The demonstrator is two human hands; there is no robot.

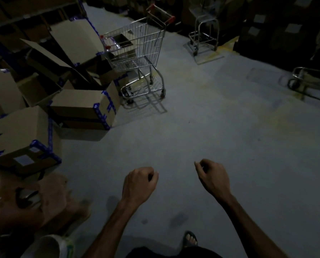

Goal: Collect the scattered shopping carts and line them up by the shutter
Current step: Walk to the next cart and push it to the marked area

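Note:
A silver wire shopping cart (136,47) with red handle ends stands on the grey floor ahead and a little left, right beside a pile of boxes. A bare metal cart frame (205,34) stands farther back in the middle. Part of a third cart (310,81) shows at the right edge. My left hand (138,183) and my right hand (213,175) are held out low in front of me. Both have their fingers curled and hold nothing. They are well short of every cart.
Cardboard boxes with blue tape (81,107) crowd the left side, some with open flaps. Dark shelves and stacked goods (278,25) line the back and right. Open grey floor (220,118) lies between me and the carts. My sandalled foot (190,239) shows below.

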